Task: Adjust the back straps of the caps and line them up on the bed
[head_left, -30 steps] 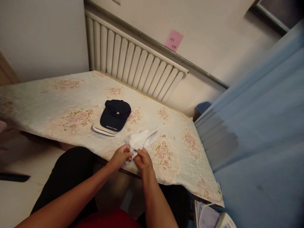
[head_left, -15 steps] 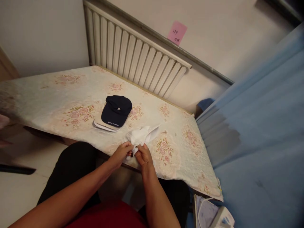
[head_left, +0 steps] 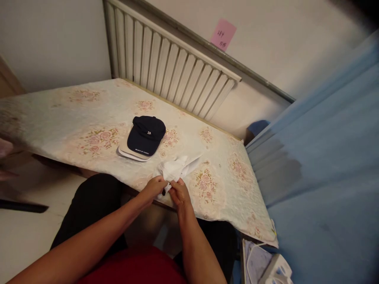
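A white cap (head_left: 176,168) lies crumpled at the near edge of the floral-covered table (head_left: 68,118). My left hand (head_left: 154,187) and my right hand (head_left: 178,192) meet over its back, fingers pinched on the cap's small strap and buckle. A navy cap (head_left: 145,135) rests on top of a light-coloured cap farther back on the table, untouched.
A white radiator (head_left: 168,63) runs along the wall behind the table, with a pink note (head_left: 223,34) stuck above it. A blue curtain (head_left: 322,165) hangs at the right. A white object (head_left: 275,270) sits on the floor at the lower right.
Both hands have drawn closer together on the white cap's strap, and the buckle is now hidden between the fingers. The view has shifted slightly.
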`<action>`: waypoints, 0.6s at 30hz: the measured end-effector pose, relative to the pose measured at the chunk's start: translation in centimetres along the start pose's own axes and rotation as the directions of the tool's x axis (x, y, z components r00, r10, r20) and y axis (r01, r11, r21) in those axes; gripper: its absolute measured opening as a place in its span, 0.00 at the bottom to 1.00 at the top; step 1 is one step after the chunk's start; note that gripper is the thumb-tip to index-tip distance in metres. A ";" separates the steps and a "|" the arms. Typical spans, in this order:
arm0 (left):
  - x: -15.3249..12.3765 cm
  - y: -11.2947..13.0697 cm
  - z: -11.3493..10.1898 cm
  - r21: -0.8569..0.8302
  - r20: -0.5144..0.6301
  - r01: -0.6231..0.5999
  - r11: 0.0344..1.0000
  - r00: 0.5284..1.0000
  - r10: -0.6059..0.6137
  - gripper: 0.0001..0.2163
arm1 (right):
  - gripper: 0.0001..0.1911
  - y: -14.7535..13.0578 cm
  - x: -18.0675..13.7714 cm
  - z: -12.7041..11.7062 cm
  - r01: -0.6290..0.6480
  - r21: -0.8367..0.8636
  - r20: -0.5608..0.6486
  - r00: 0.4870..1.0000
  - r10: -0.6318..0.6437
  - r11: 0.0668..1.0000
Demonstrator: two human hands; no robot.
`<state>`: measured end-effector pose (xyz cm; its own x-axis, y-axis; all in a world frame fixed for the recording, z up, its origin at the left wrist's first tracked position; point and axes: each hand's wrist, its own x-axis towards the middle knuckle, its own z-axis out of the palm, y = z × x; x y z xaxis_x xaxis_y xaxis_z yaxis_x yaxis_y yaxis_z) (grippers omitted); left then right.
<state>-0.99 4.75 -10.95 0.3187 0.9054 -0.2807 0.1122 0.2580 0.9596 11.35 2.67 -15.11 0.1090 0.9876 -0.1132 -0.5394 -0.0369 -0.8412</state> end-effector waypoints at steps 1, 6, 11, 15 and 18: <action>0.0 0.0 0.0 0.000 0.000 0.007 1.000 1.000 -0.007 0.09 | 0.13 0.1 0.0 -0.1 -0.002 -0.002 -0.002 1.000 0.002 1.000; 0.2 -0.5 0.1 -0.036 0.024 0.036 0.999 0.999 -0.035 0.10 | 0.15 0.1 -0.2 -0.2 -0.009 -0.015 -0.016 1.000 0.009 1.000; 0.3 -0.7 -0.2 -0.085 0.048 0.069 0.994 0.997 -0.065 0.14 | 0.15 0.0 -0.5 -0.1 -0.016 -0.020 -0.047 0.999 0.015 1.000; 0.4 -0.8 -0.4 -0.114 0.081 0.101 0.988 0.992 -0.092 0.15 | 0.14 0.2 -0.5 -0.1 -0.018 -0.015 -0.070 0.997 0.017 1.000; 0.5 -0.8 -0.5 -0.132 0.104 0.118 0.984 0.989 -0.105 0.14 | 0.14 0.3 -0.4 -0.2 -0.023 -0.016 -0.084 0.996 0.021 1.000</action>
<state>-1.42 5.21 -11.89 0.4010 0.8335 -0.3802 0.0243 0.4052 0.9139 11.33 2.19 -15.45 0.1675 0.9702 -0.1753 -0.5283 -0.0618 -0.8468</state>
